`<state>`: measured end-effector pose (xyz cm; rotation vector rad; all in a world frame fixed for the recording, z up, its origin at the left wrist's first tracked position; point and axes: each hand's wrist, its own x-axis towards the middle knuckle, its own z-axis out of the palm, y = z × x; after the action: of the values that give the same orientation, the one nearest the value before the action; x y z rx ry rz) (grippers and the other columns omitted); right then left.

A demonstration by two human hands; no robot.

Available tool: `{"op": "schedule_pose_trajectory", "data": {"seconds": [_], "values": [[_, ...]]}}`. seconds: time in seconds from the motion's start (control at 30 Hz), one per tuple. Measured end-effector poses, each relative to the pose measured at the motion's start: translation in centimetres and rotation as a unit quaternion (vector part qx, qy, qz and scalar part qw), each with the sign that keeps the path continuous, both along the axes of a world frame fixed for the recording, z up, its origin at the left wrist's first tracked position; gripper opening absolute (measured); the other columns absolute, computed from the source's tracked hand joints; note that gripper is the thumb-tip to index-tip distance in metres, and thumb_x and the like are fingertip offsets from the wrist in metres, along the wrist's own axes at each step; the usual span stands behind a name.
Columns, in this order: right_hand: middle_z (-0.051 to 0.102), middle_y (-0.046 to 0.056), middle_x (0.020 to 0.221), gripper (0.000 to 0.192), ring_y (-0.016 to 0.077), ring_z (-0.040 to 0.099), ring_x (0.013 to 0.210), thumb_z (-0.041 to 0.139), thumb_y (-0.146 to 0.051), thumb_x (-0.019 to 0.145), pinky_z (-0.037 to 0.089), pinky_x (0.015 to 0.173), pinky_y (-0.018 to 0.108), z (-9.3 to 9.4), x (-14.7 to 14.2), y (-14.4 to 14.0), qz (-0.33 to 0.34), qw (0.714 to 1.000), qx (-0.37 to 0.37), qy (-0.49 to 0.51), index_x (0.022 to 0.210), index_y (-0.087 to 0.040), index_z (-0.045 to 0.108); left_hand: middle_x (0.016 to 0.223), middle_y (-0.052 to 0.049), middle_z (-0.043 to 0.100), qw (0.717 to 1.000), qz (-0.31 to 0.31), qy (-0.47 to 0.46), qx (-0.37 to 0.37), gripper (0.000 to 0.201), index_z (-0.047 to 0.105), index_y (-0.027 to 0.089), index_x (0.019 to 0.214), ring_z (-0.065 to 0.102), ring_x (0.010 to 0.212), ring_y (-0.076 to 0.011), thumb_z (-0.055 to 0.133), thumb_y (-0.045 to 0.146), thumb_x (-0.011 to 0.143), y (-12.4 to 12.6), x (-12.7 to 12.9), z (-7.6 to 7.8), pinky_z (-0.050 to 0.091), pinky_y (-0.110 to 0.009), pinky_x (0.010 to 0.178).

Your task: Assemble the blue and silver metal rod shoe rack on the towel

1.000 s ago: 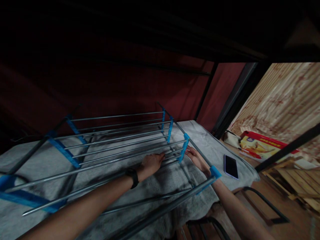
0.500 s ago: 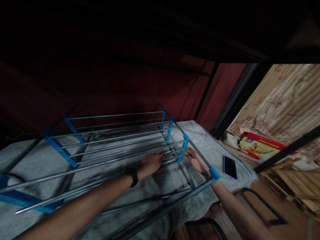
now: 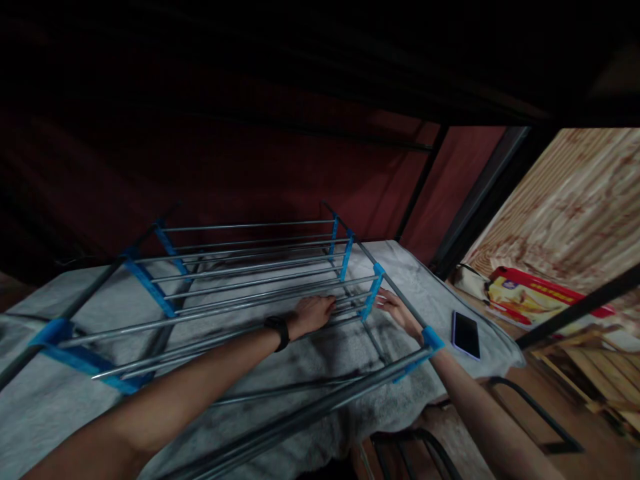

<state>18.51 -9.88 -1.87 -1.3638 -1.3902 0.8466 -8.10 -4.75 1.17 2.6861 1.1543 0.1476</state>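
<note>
Rack (image 3: 260, 301): lies on the pale cloth (image 3: 415, 263), stretching from left to right, made of metal rods between blue end pieces.
Lower rods (image 3: 117, 371): run along the near side of the rack, under the left hand (image 3: 314, 313) and on toward the right bracket (image 3: 373, 293); at the near left, bare tips just beside the left bracket (image 3: 83, 360), not visibly seated.
Step at the bracket: most likely fitting or checking the right ends of the lower rods.
Next move: seems to call for a steady bracket, rods lined up with its sockets, then an even push along their length; some risk of tilting the rack if pressed from one side only.
Left hand: reaches in from the near left, palm down, forearm slanting across the rods, watch (image 3: 277, 331) at the wrist; fingers curled together, apparently clamped on the lower rods, exact hold partly hidden.
Right hand: comes up from the near right, past the outer side of the rack (image 3: 400, 315); fingers apart, just right of the bracket; cannot tell whether touching.
Phone (image 3: 465, 334): lies farther right on the cloth, well apart from both hands.
</note>
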Motion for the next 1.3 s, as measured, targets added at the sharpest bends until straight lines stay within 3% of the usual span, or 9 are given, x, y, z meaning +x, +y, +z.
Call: {"op": "schedule_pose_trajectory", "data": {"seconds": [0.17,0.33,0.43,0.57,0.67,0.77,0.93,1.1,1.3], "values": [[0.063,0.013,0.128,0.058,0.0297,0.064,0.108,0.069,-0.046,0.064,0.050,0.097,0.050,2.7,3.3,-0.8,-0.034,0.999,-0.022,-0.002,0.116,-0.021,0.063,0.122,-0.010,0.066,1.000,0.000,0.001,-0.009,0.043,0.052,0.024,0.133,0.064,0.108,-0.0286,0.051,0.032,0.091,-0.8,-0.6,0.9,0.051,-0.037,0.085],[0.062,0.012,0.127,0.035,0.0288,0.062,0.111,0.064,-0.043,0.077,0.042,0.107,0.052,9.4,3.7,-4.3,-0.167,0.984,0.048,-0.033,0.110,-0.032,0.066,0.137,-0.016,0.054,1.000,-0.028,0.000,-0.013,0.069,0.040,0.015,0.144,0.052,0.126,-0.0282,0.066,0.029,0.082,-2.4,-3.2,1.6,0.044,-0.036,0.101],[0.064,0.012,0.122,0.021,0.0286,0.059,0.116,0.060,-0.049,0.085,0.038,0.111,0.048,12.9,1.8,-7.0,-0.179,0.976,0.093,-0.089,0.102,-0.041,0.069,0.134,-0.019,0.055,0.994,-0.108,0.001,-0.029,0.054,0.052,0.011,0.134,0.053,0.123,-0.0293,0.063,0.027,0.084,-4.6,-7.3,4.4,0.044,-0.036,0.101],[0.070,0.011,0.108,0.021,0.0296,0.066,0.102,0.058,-0.055,0.084,0.051,0.098,0.047,14.7,-3.1,-7.9,0.022,0.991,0.038,-0.129,0.095,-0.043,0.071,0.118,-0.011,0.067,0.972,-0.158,-0.011,-0.175,0.041,0.065,0.018,0.123,0.063,0.106,-0.0258,0.066,0.029,0.083,-8.1,-15.8,11.6,0.049,-0.030,0.087],[0.070,0.010,0.111,0.032,0.0272,0.068,0.097,0.055,-0.054,0.087,0.058,0.088,0.042,14.0,-9.2,-6.6,0.255,0.950,-0.045,-0.174,0.107,-0.035,0.072,0.092,-0.004,0.073,0.956,-0.040,-0.104,-0.272,0.025,0.074,0.022,0.104,0.067,0.083,-0.0211,0.062,0.034,0.086,-10.0,-23.3,17.3,0.050,-0.025,0.070],[0.065,0.007,0.126,0.036,0.0247,0.060,0.117,0.045,-0.039,0.095,0.049,0.102,0.042,11.9,-16.3,-4.8,0.398,0.883,-0.034,-0.248,0.123,-0.027,0.066,0.081,-0.005,0.072,0.928,0.111,-0.244,-0.257,0.025,0.074,0.019,0.089,0.066,0.078,-0.0204,0.061,0.040,0.087,-11.3,-30.9,19.5,0.051,-0.027,0.072],[0.049,0.011,0.142,0.056,0.0204,0.048,0.129,0.041,-0.008,0.085,0.038,0.112,0.037,6.3,-27.1,-1.8,0.478,0.795,0.081,-0.365,0.140,-0.018,0.049,0.086,-0.005,0.069,0.817,0.322,-0.474,-0.063,0.028,0.069,0.018,0.096,0.063,0.081,-0.0189,0.071,0.039,0.076,-12.5,-39.9,12.2,0.052,-0.029,0.074],[0.052,0.016,0.135,0.055,0.0245,0.052,0.122,0.040,-0.002,0.083,0.043,0.104,0.040,2.6,-37.1,0.3,0.457,0.761,0.130,-0.441,0.137,-0.012,0.047,0.108,-0.005,0.069,0.824,0.323,-0.455,-0.102,0.037,0.066,0.023,0.108,0.060,0.106,-0.0243,0.068,0.032,0.072,-13.0,-40.3,2.4,0.051,-0.037,0.093],[0.060,0.012,0.114,0.032,0.0236,0.062,0.095,0.043,-0.012,0.089,0.051,0.083,0.037,1.3,-44.8,1.4,0.433,0.733,0.151,-0.502,0.120,-0.017,0.052,0.118,-0.008,0.065,0.832,0.274,-0.465,-0.132,0.054,0.051,0.020,0.131,0.059,0.107,-0.0261,0.064,0.035,0.080,-11.3,-37.7,-1.6,0.045,-0.044,0.104]]}}
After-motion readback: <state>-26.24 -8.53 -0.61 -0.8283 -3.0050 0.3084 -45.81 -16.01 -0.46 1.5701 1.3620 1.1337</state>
